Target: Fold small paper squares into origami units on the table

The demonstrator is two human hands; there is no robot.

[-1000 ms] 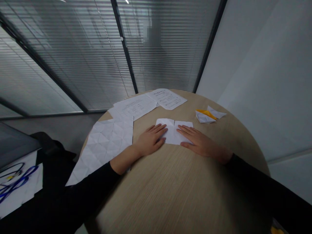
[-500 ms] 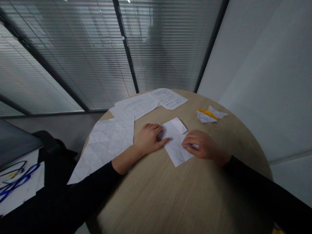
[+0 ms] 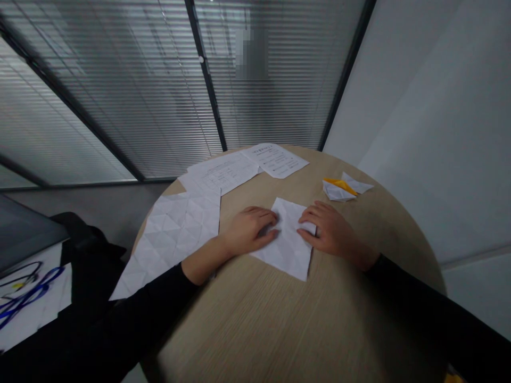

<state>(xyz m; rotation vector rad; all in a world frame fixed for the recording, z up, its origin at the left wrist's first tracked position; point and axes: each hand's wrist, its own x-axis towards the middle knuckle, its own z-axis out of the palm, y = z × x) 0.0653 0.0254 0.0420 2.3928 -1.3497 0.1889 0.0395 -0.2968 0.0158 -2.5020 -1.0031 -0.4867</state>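
A folded square of white paper lies flat on the round wooden table in front of me. My left hand rests on its left side, fingertips bent onto the sheet and the thumb held apart. On the right edge is my right hand, its fingers and thumb touching the paper with a gap between them. My palms hide parts of both side edges.
A large creased white sheet lies left of my left forearm. Printed pages overlap at the far edge. A yellow-and-white folded paper piece sits at the far right. Blue cord lies on white material at lower left.
The paper square has turned between my hands, and its small folded flap no longer shows. My right hand has gone from a pinch to spread finger and thumb. My left hand has shifted slightly.
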